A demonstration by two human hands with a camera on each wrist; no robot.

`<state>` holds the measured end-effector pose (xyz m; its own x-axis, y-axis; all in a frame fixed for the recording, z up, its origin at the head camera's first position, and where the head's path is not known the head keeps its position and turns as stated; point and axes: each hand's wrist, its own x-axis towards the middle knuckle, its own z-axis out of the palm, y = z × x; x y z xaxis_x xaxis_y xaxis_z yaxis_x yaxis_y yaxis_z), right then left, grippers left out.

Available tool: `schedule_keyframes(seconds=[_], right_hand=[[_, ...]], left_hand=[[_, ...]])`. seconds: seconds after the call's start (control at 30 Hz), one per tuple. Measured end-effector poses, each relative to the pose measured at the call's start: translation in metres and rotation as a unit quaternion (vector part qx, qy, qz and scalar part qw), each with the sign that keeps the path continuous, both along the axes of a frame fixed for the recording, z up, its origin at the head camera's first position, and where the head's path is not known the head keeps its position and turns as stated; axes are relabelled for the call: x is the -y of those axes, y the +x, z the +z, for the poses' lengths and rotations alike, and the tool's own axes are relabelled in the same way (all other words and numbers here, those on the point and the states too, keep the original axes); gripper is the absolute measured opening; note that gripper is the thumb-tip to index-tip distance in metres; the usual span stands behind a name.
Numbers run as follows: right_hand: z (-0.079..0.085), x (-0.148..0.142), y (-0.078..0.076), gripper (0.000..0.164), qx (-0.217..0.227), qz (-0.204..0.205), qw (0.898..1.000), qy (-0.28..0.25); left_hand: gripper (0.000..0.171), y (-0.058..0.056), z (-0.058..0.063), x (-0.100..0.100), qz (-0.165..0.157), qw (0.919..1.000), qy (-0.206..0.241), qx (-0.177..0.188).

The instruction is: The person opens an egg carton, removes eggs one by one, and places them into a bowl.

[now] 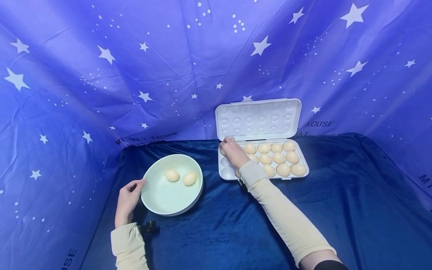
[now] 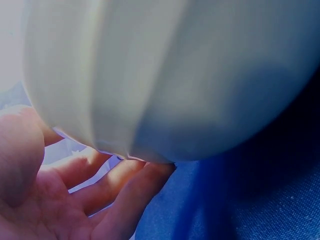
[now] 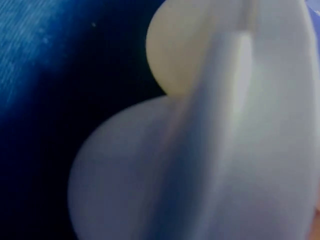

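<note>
A pale green bowl point(image 1: 153, 195) sits at the left with two light brown eggs point(image 1: 172, 175) in it. My left hand point(image 1: 128, 200) grips its left rim between thumb and fingers; the left wrist view has the fingers point(image 2: 132, 192) against the bowl's outer wall point(image 2: 125, 80). On the right lies an open white egg carton point(image 1: 259, 119), its lid tilted up at the back. My right hand point(image 1: 233, 152) is over the carton's back left corner, fingers curled around an egg point(image 1: 222, 151) that is mostly hidden. Two bare cups point(image 1: 227, 173) show in front of that hand.
Several eggs point(image 1: 278, 158) fill the other rows of the carton. Dark blue cloth point(image 1: 216, 232) covers the table. A purple star-printed curtain point(image 1: 189, 67) hangs close behind the carton lid and along both sides. The right wrist view is blurred, with the carton's white edge point(image 3: 270, 125) up close.
</note>
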<state>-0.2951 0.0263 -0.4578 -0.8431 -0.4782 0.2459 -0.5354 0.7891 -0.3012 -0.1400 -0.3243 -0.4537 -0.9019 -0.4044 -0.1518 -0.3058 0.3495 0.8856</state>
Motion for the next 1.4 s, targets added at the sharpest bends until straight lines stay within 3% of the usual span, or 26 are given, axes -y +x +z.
schedule_keyframes(seconds=[0.13, 0.4, 1.17, 1.4], right_hand=[[0.000, -0.001, 0.001, 0.024, 0.000, -0.013, 1.000, -0.015], [-0.001, -0.002, 0.002, 0.024, -0.018, -0.029, 0.999, 0.004], [0.009, -0.009, 0.004, 0.042, -0.052, 0.004, 0.998, -0.035], [0.018, -0.006, 0.010, 0.036, -0.045, 0.003, 0.997, -0.060]], left_hand=[[0.046, 0.000, 0.000, 0.000, -0.002, 1.0000, -0.001, 0.003], [0.044, 0.000, 0.002, -0.002, -0.002, 1.0000, -0.001, -0.002], [0.046, 0.001, 0.001, -0.001, -0.012, 0.9999, -0.010, 0.005], [0.047, 0.001, 0.001, -0.001, -0.011, 0.9998, -0.013, 0.007]])
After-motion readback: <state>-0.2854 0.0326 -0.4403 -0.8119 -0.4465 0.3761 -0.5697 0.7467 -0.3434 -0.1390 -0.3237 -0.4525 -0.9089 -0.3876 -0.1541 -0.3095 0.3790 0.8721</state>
